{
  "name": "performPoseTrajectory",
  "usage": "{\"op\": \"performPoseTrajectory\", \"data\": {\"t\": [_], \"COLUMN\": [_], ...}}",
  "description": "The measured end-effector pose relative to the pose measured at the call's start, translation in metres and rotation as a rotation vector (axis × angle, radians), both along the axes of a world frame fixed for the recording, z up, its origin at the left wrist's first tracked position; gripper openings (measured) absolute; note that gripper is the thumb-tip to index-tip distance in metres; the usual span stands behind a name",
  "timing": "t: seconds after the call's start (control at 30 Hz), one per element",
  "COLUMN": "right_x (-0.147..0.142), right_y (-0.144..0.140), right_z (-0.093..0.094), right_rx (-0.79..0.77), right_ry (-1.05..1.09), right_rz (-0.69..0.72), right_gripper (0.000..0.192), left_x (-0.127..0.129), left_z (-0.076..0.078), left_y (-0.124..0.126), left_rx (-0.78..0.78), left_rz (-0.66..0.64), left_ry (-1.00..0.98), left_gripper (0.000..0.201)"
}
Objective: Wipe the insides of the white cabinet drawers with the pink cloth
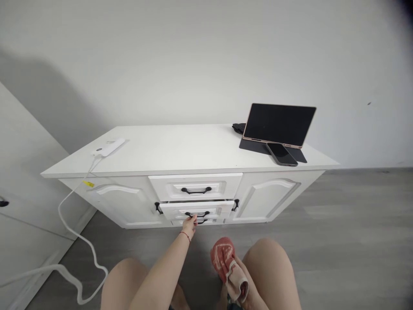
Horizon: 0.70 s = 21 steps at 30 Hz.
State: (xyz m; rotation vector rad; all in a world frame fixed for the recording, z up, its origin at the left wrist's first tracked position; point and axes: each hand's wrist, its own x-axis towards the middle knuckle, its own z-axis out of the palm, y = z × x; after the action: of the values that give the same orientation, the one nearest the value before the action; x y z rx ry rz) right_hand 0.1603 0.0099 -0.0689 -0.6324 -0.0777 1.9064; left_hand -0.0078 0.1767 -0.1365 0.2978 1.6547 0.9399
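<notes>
The middle drawer (222, 212) stands a little way out from the white cabinet (180, 148), its front edge jutting past the drawer above and over the lower one. Grey floor (338, 232) shows between that front and our knees, and runs off to the right. A narrow dark slot shows above the drawer's front; what lies inside we cannot make out.

Our left hand (189, 226) is closed around the drawer's black handle (204, 214), which runs left to right, like the drawer's long side. Our right hand (241, 268) is between our knees, mostly hidden by a red-and-cream sock (222, 256); we cannot tell how its fingers close. The sock slants, rounded end toward the cabinet, open cuff toward us.

On the cabinet top, a phone (282, 154) lies just before a propped screen (280, 124), near the right end.
</notes>
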Motion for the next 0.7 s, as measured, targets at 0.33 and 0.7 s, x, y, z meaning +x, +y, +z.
{"op": "performPoseTrajectory", "data": {"t": [0.33, 0.7], "right_x": [-0.003, -0.005], "right_y": [0.004, 0.008], "right_z": [-0.020, -0.018], "right_rx": [-0.085, -0.119], "right_ry": [0.030, 0.042], "right_rz": [-0.001, 0.012], "right_gripper": [0.006, 0.015], "left_x": [0.002, 0.004], "left_z": [0.000, 0.003], "left_y": [0.018, 0.028], "left_rx": [-0.002, 0.006], "left_rz": [0.021, 0.026], "left_ry": [0.007, 0.010], "left_gripper": [0.025, 0.027]}}
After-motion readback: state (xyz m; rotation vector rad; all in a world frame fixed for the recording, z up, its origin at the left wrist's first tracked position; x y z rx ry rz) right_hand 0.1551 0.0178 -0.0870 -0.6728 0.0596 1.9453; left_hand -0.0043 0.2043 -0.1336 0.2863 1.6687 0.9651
